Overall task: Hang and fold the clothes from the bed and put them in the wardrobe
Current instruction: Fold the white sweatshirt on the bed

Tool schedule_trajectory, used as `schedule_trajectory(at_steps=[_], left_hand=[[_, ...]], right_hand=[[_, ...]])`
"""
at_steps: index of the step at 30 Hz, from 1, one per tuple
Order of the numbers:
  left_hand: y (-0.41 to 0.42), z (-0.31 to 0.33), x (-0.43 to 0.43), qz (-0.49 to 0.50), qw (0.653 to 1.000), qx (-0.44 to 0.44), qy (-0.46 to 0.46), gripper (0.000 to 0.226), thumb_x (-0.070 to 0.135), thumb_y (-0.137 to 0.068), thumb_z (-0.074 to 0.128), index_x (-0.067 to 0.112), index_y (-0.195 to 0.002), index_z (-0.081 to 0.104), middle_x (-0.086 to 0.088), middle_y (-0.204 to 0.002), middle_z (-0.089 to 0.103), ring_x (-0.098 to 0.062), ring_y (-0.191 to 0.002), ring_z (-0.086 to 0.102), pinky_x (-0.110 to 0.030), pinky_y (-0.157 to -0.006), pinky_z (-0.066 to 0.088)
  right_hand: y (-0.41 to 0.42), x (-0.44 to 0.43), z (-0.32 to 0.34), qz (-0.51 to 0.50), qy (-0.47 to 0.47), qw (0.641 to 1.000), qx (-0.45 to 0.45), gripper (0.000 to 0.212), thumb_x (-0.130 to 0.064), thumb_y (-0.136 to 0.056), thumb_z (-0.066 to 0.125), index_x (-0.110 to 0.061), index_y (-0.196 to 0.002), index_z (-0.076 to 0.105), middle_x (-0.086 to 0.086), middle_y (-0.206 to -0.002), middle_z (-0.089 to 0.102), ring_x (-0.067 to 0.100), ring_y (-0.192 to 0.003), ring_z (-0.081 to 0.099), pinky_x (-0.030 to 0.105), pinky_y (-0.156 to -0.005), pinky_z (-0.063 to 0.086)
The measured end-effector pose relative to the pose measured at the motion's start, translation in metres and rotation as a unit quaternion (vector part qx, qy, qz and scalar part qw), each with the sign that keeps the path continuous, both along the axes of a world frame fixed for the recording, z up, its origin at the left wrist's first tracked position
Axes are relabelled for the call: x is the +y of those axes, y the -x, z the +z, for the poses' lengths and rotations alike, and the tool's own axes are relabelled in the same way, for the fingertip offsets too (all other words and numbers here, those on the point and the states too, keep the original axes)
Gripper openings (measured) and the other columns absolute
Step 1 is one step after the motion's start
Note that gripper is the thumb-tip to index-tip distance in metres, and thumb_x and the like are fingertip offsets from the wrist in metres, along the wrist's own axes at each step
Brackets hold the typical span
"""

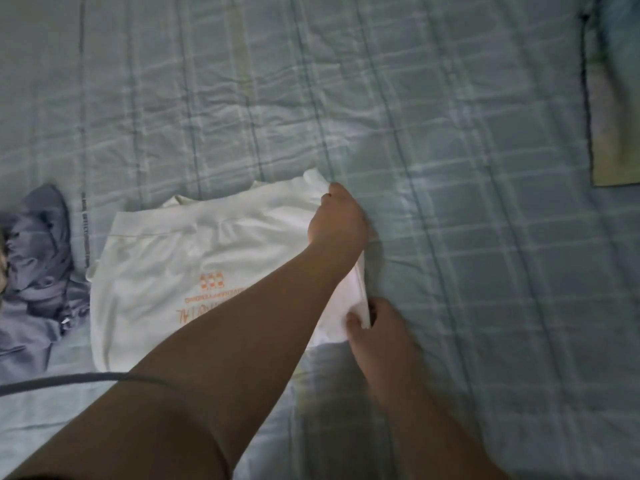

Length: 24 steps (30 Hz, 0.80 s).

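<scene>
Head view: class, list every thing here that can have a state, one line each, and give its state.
white T-shirt: lies on the bed, print up, not yet fully folded, right edge gathered in both hands.
left hand: grips the shirt's far right corner.
right hand: pinches the shirt's near right edge.
grey-blue garment: crumpled, unfolded, left of the shirt.
bed sheet: spread out, wrinkled.

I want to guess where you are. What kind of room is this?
Probably a bedroom. The left hand and right hand hold a white T-shirt on a blue checked bed sheet, with a crumpled purple garment beside it.
</scene>
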<state>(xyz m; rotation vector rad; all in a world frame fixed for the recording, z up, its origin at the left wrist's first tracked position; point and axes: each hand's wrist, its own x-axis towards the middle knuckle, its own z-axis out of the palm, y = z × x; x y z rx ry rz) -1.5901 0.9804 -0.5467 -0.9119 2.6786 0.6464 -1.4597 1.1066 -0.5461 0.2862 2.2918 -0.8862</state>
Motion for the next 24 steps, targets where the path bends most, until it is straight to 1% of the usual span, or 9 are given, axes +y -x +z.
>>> schedule_trajectory(at_steps=[4,6,8,10,13,15,18,21,24], left_hand=[[-0.014,0.021,-0.028,0.024,0.992,0.088,-0.086,0.044,0.020,-0.091,0.060,-0.001,-0.124,0.041,-0.015,-0.108,0.061,-0.031,-0.097,0.061,-0.030,-0.072,0.035],[-0.026,0.033,-0.051,0.054,0.980,0.116,-0.151,0.042,0.021,-0.090,0.062,0.002,-0.124,0.045,-0.007,-0.099,0.058,-0.024,-0.086,0.056,-0.025,-0.070,0.032],[-0.043,0.045,-0.079,0.079,0.966,0.143,-0.199,0.034,0.020,-0.089,0.063,0.010,-0.118,0.050,0.003,-0.089,0.057,-0.016,-0.074,0.055,-0.026,-0.065,0.036],[-0.067,0.054,-0.113,0.108,0.951,0.170,-0.236,0.026,0.018,-0.087,0.064,0.017,-0.111,0.055,0.009,-0.081,0.057,-0.011,-0.067,0.057,-0.024,-0.059,0.042],[-0.108,0.062,-0.174,0.163,0.924,0.190,-0.287,0.024,0.015,-0.085,0.067,0.018,-0.108,0.062,0.007,-0.082,0.064,-0.015,-0.069,0.062,-0.030,-0.064,0.051],[-0.135,0.063,-0.217,0.192,0.904,0.198,-0.327,0.022,0.012,-0.084,0.068,0.014,-0.106,0.066,0.002,-0.083,0.067,-0.016,-0.068,0.064,-0.032,-0.062,0.051],[-0.174,0.061,-0.279,0.210,0.885,0.186,-0.373,0.018,0.009,-0.088,0.068,0.013,-0.106,0.066,-0.001,-0.082,0.067,-0.015,-0.066,0.064,-0.029,-0.059,0.051],[-0.210,0.053,-0.335,0.226,0.873,0.161,-0.400,0.020,0.009,-0.091,0.067,0.016,-0.109,0.065,0.000,-0.082,0.065,-0.016,-0.068,0.062,-0.029,-0.060,0.050],[-0.240,0.038,-0.384,0.252,0.873,0.134,-0.395,0.022,0.009,-0.090,0.067,0.027,-0.104,0.066,0.000,-0.085,0.064,-0.020,-0.077,0.063,-0.039,-0.072,0.056]], right_hand=[[-0.012,-0.014,0.014,-0.030,0.042,0.996,0.076,0.021,-0.038,-0.080,0.058,-0.025,-0.097,0.059,-0.002,-0.096,0.057,0.020,-0.088,0.054,0.028,-0.071,0.040],[-0.019,-0.028,0.033,-0.056,0.092,0.991,0.077,0.011,-0.027,-0.084,0.064,-0.027,-0.092,0.056,-0.004,-0.088,0.059,0.012,-0.079,0.057,0.024,-0.063,0.038],[-0.030,-0.048,0.053,-0.098,0.154,0.982,0.049,0.020,-0.015,-0.084,0.067,-0.028,-0.091,0.052,-0.006,-0.080,0.062,0.005,-0.068,0.060,0.019,-0.057,0.042],[-0.048,-0.073,0.068,-0.091,0.171,0.980,0.051,0.028,-0.013,-0.083,0.068,-0.030,-0.097,0.051,-0.006,-0.080,0.064,0.004,-0.066,0.061,0.022,-0.060,0.045],[-0.079,-0.118,0.081,-0.048,0.174,0.982,0.060,0.042,-0.016,-0.080,0.070,-0.041,-0.108,0.050,-0.010,-0.081,0.064,0.006,-0.068,0.063,0.029,-0.064,0.050],[-0.098,-0.152,0.084,0.007,0.160,0.985,0.062,0.049,-0.019,-0.080,0.067,-0.044,-0.117,0.049,-0.014,-0.090,0.066,0.005,-0.078,0.064,0.029,-0.072,0.053],[-0.130,-0.209,0.084,0.083,0.139,0.985,0.061,0.058,-0.025,-0.081,0.062,-0.042,-0.133,0.043,-0.018,-0.118,0.061,0.004,-0.102,0.062,0.033,-0.090,0.054],[-0.163,-0.266,0.076,0.155,0.104,0.979,0.085,0.065,-0.025,-0.085,0.060,-0.034,-0.144,0.036,-0.015,-0.138,0.049,0.007,-0.124,0.051,0.031,-0.107,0.043],[-0.192,-0.315,0.062,0.221,0.064,0.969,0.089,0.070,-0.022,-0.087,0.059,-0.028,-0.149,0.029,-0.011,-0.146,0.042,0.011,-0.133,0.043,0.028,-0.108,0.036]])
